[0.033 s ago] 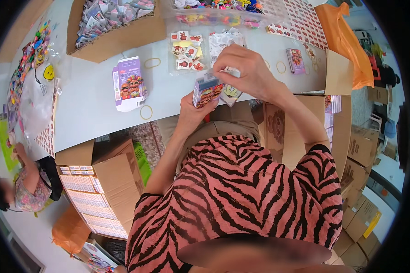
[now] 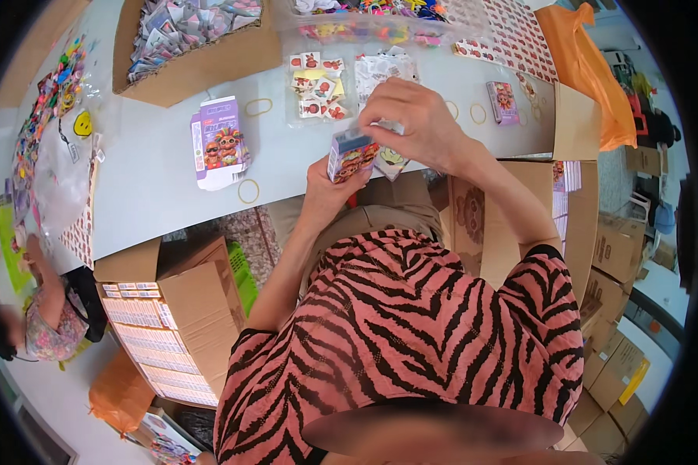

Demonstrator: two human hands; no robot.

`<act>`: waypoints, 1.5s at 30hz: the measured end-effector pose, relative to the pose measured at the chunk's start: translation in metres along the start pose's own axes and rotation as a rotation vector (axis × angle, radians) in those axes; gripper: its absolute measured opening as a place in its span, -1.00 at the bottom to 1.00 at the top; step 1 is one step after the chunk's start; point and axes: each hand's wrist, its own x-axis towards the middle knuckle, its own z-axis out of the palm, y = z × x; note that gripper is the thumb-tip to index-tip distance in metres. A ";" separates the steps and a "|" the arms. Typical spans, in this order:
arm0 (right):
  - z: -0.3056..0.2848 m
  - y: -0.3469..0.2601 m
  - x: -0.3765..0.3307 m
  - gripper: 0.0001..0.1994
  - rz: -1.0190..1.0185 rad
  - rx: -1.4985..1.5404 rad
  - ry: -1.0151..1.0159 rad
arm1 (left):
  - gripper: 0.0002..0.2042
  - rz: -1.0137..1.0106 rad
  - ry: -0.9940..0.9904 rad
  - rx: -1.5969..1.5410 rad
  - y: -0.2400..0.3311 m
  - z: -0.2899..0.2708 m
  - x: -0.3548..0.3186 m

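Observation:
My left hand (image 2: 332, 188) grips a small purple printed box (image 2: 354, 157) by its lower part, tilted at the table's front edge. Over the top of that box, my right hand (image 2: 415, 124) is closed in a pinch. Something thin and clear shows at its fingertips, too small to make out. Just beneath the right hand, a card or packet with a yellow cartoon figure (image 2: 392, 160) is partly covered. Left of my hands, a flattened purple box (image 2: 222, 147) lies on the white table (image 2: 155, 155).
Rubber bands (image 2: 248, 191) lie scattered about. Beyond my hands are sticker packets (image 2: 318, 87), a carton of small packets (image 2: 202, 81) and a clear tray of trinkets (image 2: 364, 31). Another purple box (image 2: 503, 104) sits at right. At left, a person (image 2: 50, 310) works near a packed carton (image 2: 151, 333).
My right hand has shifted slightly at the box's top, covering more of the yellow cartoon card. My left hand and the box have hardly moved.

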 end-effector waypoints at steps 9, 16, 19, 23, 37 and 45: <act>-0.015 -0.004 -0.026 -0.92 0.293 0.178 -0.112 | -0.73 0.044 0.037 0.047 -0.004 -0.006 -0.004; -0.005 0.011 -0.072 -0.94 0.441 0.145 -0.213 | -0.77 0.109 -0.011 0.015 -0.007 -0.014 -0.007; -0.012 0.009 -0.063 -0.95 0.508 0.234 -0.071 | -0.77 0.112 0.006 0.022 -0.006 -0.013 -0.004; -0.016 -0.009 -0.038 -0.95 0.399 0.299 0.054 | -0.78 0.100 0.003 0.020 -0.003 -0.009 -0.002; -0.004 -0.017 0.000 -0.89 0.073 -0.001 -0.224 | -0.75 0.075 0.007 0.089 0.008 -0.007 0.009; -0.029 0.001 0.039 -0.87 0.263 0.342 -0.089 | -0.75 0.142 0.010 0.016 0.024 -0.010 0.025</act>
